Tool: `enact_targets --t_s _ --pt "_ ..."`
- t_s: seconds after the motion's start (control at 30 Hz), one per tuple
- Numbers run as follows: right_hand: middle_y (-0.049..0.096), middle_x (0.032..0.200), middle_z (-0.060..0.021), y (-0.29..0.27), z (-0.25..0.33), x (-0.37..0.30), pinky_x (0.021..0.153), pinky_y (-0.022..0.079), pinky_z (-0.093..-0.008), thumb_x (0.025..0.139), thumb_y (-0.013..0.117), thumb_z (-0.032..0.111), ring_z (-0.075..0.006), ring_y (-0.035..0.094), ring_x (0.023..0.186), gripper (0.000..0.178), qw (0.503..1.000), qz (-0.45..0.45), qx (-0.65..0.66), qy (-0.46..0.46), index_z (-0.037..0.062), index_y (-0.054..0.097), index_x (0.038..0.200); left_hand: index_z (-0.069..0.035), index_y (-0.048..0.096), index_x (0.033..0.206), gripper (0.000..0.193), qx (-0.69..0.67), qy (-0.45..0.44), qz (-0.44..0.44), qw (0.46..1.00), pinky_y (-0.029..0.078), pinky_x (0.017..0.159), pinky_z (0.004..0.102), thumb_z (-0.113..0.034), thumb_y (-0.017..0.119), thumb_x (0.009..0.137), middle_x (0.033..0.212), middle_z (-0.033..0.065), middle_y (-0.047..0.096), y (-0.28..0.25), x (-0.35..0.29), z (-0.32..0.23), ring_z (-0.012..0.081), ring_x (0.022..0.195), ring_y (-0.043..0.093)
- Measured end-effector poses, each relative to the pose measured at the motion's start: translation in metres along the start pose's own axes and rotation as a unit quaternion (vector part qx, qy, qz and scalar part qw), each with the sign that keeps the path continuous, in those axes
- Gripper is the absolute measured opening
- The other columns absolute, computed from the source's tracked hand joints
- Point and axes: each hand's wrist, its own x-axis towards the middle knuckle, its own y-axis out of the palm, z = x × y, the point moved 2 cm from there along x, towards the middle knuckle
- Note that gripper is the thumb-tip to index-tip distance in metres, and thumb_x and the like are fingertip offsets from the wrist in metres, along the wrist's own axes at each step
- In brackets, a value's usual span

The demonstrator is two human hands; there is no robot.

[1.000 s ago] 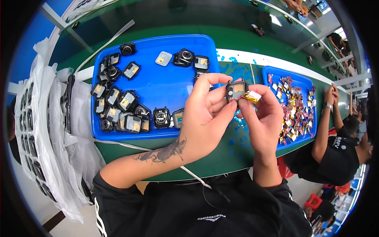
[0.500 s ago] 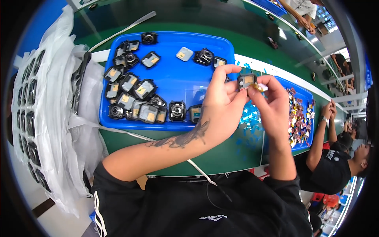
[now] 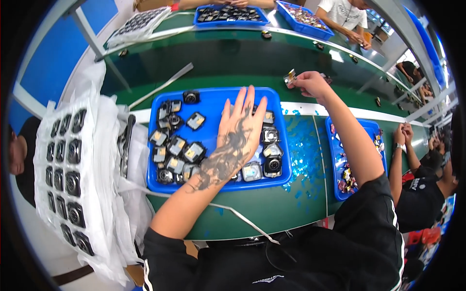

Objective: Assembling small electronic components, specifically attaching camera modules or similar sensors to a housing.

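Note:
Over the blue tray (image 3: 219,185), my left hand (image 3: 239,128) is stretched out, palm down, fingers spread and partly covering the parts beneath. Whether it touches any of them cannot be made out. Black smartwatch cases (image 3: 195,151), several with grey backs and tan patches, lie scattered in that tray, mostly along its left and right sides. My right hand (image 3: 312,86) is reached out beyond the tray, above the green conveyor belt. Its thumb and fingers pinch a small watch case (image 3: 290,78) with a shiny silver and gold face.
Blue film scraps (image 3: 303,160) litter the green table between the trays. A smaller blue tray (image 3: 335,177) holds coloured foil bits. White packing sheets (image 3: 90,194) with watch cases stand stacked at left. Co-workers sit across the belt and at right; a white strap (image 3: 242,218) lies in front.
My hands have parted: the left moved over the tray and opened, the right reached forward to the belt with the watch case. The view has tilted up, showing more of the far side.

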Motion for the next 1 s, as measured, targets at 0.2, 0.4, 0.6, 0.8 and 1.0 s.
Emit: enact_targets --t_s 0.2,0.4,0.6,0.8,1.0 --pt "0.062 0.075 -0.0038 -0.005 -0.022 0.013 0.055 0.046 -0.0254 0.080 0.073 0.013 -0.0114 0.057 0.064 0.020 0.997 -0.048 -0.052 -0.016 0.0010 0.064 0.093 -0.001 0.054 0.118 0.035 0.050 -0.016 0.073 0.996 0.034 0.108 0.0501 -0.007 0.058 0.084 0.123 0.0231 0.054 0.005 -0.002 0.002 0.0372 0.118 0.050" --pt "0.062 0.070 -0.0016 -0.067 -0.016 -0.029 0.059 0.048 -0.0255 0.087 0.067 0.017 -0.0090 0.058 0.065 0.019 0.973 -0.183 -0.032 -0.136 -0.0007 0.067 0.095 -0.001 0.053 0.105 0.024 0.074 -0.043 0.065 0.994 0.048 0.081 0.0430 -0.008 0.061 0.084 0.089 0.0203 0.061 -0.002 -0.002 0.006 0.0353 0.088 0.060" --pt "0.060 0.070 -0.0050 -0.095 -0.020 -0.119 0.064 0.048 -0.0281 0.084 0.065 0.009 -0.0124 0.058 0.067 0.008 0.941 -0.059 -0.274 -0.191 0.0006 0.065 0.085 -0.004 0.052 0.123 0.029 -0.462 -0.212 0.019 0.861 0.055 0.075 0.0346 -0.012 0.056 0.096 0.097 0.0139 0.068 -0.015 0.003 -0.001 0.0247 0.088 0.068" --pt "0.064 0.089 -0.0136 -0.065 -0.050 -0.159 0.075 0.051 -0.0379 0.074 0.075 0.009 -0.0292 0.065 0.085 0.021 0.921 0.055 -0.320 -0.215 0.0027 0.065 0.091 0.003 0.050 0.120 0.029 -0.829 -0.356 0.076 0.424 0.055 0.091 0.0398 -0.018 0.049 0.100 0.114 0.0228 0.061 -0.023 0.000 -0.029 0.0326 0.106 0.063" --pt "0.063 0.087 -0.0141 -0.072 -0.063 -0.170 0.074 0.050 -0.0373 0.080 0.067 0.000 -0.0294 0.063 0.081 0.015 0.901 -0.053 -0.342 -0.262 0.0005 0.065 0.094 0.007 0.047 0.124 0.032 -0.829 -0.345 0.098 0.430 0.053 0.095 0.0369 0.002 0.053 0.093 0.106 0.0147 0.058 -0.012 -0.002 -0.045 0.0275 0.102 0.062"
